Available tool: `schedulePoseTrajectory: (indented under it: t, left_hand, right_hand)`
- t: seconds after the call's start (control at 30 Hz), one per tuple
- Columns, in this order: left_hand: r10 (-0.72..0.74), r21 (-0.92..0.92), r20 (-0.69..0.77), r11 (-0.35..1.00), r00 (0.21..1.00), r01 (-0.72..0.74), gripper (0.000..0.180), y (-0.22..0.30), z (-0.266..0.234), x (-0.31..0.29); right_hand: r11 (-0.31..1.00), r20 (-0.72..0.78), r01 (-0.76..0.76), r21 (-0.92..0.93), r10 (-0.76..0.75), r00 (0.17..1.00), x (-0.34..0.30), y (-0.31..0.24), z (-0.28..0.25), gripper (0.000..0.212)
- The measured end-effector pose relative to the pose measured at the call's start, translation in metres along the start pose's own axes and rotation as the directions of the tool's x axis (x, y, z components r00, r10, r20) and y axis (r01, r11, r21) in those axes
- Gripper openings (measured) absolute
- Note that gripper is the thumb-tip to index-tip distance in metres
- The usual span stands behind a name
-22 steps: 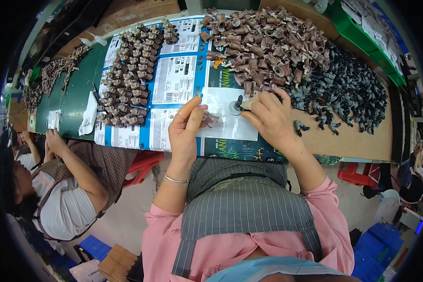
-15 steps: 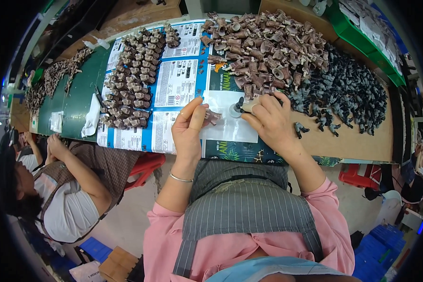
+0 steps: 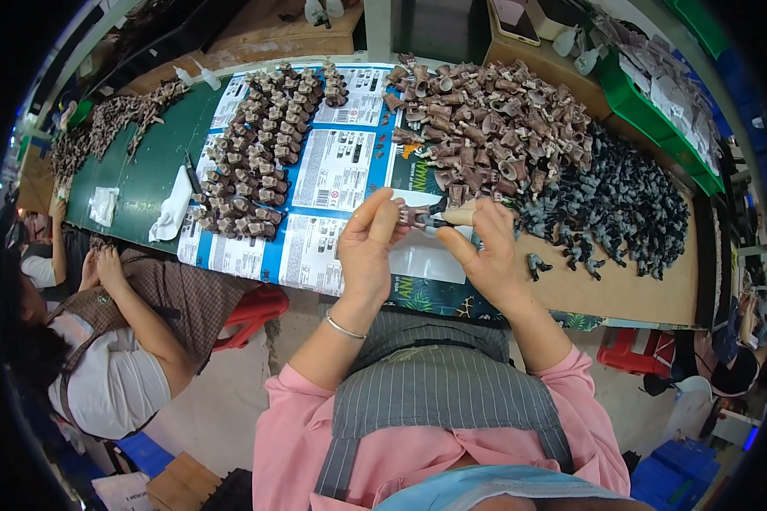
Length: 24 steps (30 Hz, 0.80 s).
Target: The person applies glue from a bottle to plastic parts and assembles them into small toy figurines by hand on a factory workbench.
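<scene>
Between the fingertips of my left hand (image 3: pixel 368 255) is a brown toy figure's upper body (image 3: pixel 415 216). My right hand (image 3: pixel 493 260) pinches a small black-and-grey leg piece (image 3: pixel 440 221), with a beige wrap around a fingertip. The two parts meet end to end above a white sheet (image 3: pixel 430 262); how far one sits inside the other is hidden. Beyond my hands lies a heap of hollow brown body pieces (image 3: pixel 486 119), with a pile of black-and-grey leg pieces (image 3: pixel 626 200) to its right.
Rows of brown figures (image 3: pixel 247 162) stand on printed card sheets (image 3: pixel 324 170) at left. A white cloth (image 3: pixel 172 209) and more small brown parts (image 3: pixel 102 128) lie farther left on the green tabletop. A green bin (image 3: pixel 656 111) stands far right. A co-worker (image 3: pixel 111 341) sits at left.
My two hands have come together, and the brown upper body now touches the leg piece, held apart from it before. The view has shifted slightly.
</scene>
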<state>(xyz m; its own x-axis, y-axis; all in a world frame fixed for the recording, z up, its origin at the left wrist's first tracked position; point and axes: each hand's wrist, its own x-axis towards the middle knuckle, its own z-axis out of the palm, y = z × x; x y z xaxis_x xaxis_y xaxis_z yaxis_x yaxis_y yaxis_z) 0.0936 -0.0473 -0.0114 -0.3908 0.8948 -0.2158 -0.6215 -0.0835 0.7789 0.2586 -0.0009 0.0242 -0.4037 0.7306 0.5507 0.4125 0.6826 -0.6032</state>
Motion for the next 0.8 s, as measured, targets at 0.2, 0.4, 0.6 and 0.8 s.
schedulePoseTrajectory:
  t: [0.2, 0.4, 0.6, 0.8]
  left_hand:
    - [-0.021, -0.115, 0.05, 0.993, 0.999, 0.027, 0.036, 0.007, -0.003, -0.007]
    - [-0.117, -0.302, 0.155, 0.94, 0.981, 0.16, 0.035, 0.015, -0.019, -0.009]
    - [-0.141, -0.433, 0.216, 0.873, 0.966, 0.224, 0.036, 0.016, -0.034, -0.004]
    - [-0.003, -0.292, 0.088, 0.956, 0.996, 0.029, 0.036, 0.021, -0.038, -0.001]
  right_hand:
    - [0.979, 0.003, -0.15, 0.139, 0.151, 0.989, 0.003, -0.005, 0.015, 0.019]
    - [0.992, 0.029, -0.034, 0.118, 0.031, 0.999, 0.014, -0.016, 0.026, 0.016]
    - [0.987, 0.054, -0.011, 0.16, 0.003, 0.999, 0.02, -0.019, 0.042, 0.015]
    - [0.994, 0.074, -0.01, 0.108, 0.002, 0.997, 0.025, -0.025, 0.058, 0.013]
